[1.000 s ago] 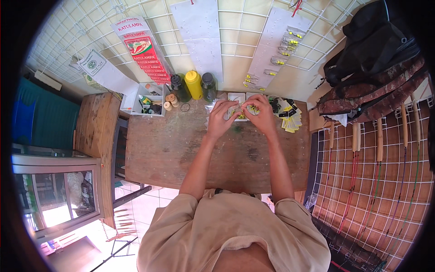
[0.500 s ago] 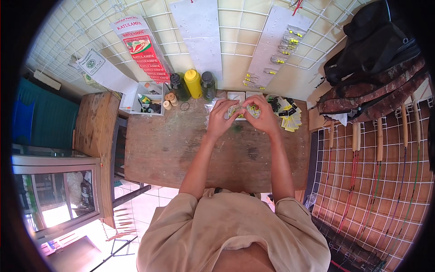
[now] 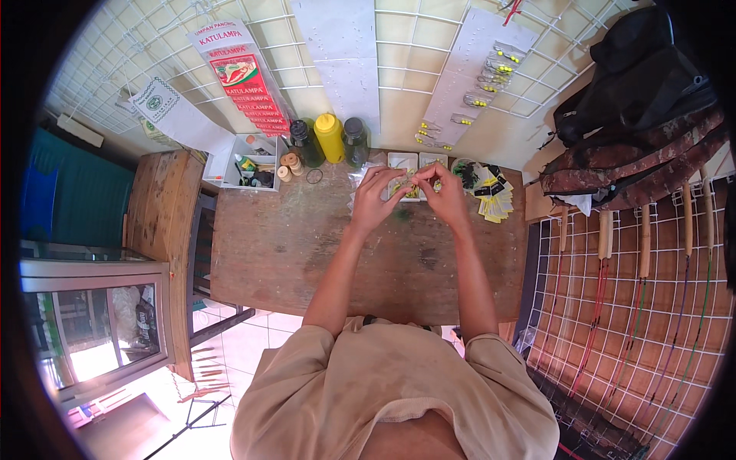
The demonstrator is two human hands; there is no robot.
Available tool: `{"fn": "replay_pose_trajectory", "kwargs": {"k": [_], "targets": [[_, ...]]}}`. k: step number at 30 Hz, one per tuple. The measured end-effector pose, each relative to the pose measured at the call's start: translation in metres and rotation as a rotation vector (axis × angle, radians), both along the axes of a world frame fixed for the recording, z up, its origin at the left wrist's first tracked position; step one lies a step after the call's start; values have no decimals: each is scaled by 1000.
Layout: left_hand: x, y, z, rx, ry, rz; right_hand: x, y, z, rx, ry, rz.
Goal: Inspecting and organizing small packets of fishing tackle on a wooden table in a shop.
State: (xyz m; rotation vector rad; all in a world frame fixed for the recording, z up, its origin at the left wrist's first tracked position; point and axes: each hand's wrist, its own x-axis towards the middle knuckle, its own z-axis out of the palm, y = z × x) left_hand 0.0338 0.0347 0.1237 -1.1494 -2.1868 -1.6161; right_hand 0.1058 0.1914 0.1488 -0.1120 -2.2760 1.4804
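Above the far part of the wooden table [image 3: 307, 245], my left hand [image 3: 371, 203] and my right hand [image 3: 445, 198] meet at their fingertips. Both are closed in a pinch, thumb against fingers. What lies between the fingertips is too small to make out. Just behind and under them stand two white trays, the left tray [image 3: 402, 159] and the right tray [image 3: 432, 158], holding small yellow-green pieces. My fingers partly cover these. Clear plastic packaging [image 3: 357, 178] lies beside my left hand.
Yellow-and-black cards [image 3: 497, 201] fan out at the far right, near dark green strands [image 3: 464, 173]. A yellow squeeze bottle [image 3: 329, 139] stands between two dark bottles, with wooden spools [image 3: 290, 162] and a white compartment box [image 3: 264, 178] further left. Fishing rods [image 3: 643, 241] hang on the right rack.
My fingertips have shifted slightly, and the right fingers sit a little more open around the pinch. The whole view has moved slightly; the hands stay over the trays.
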Motion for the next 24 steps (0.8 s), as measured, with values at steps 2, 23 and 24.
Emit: {"fn": "replay_pose_trajectory", "kwargs": {"k": [2,23,24], "targets": [[0,1,-1,0,-8,-2,0,-1,3,-27,-36,-16],[-3,9,-2,18,9,-5,11,4,15,447,-4,-18],[-2,9,0,19,1,-16,10,4,14,447,-5,-20]]}}
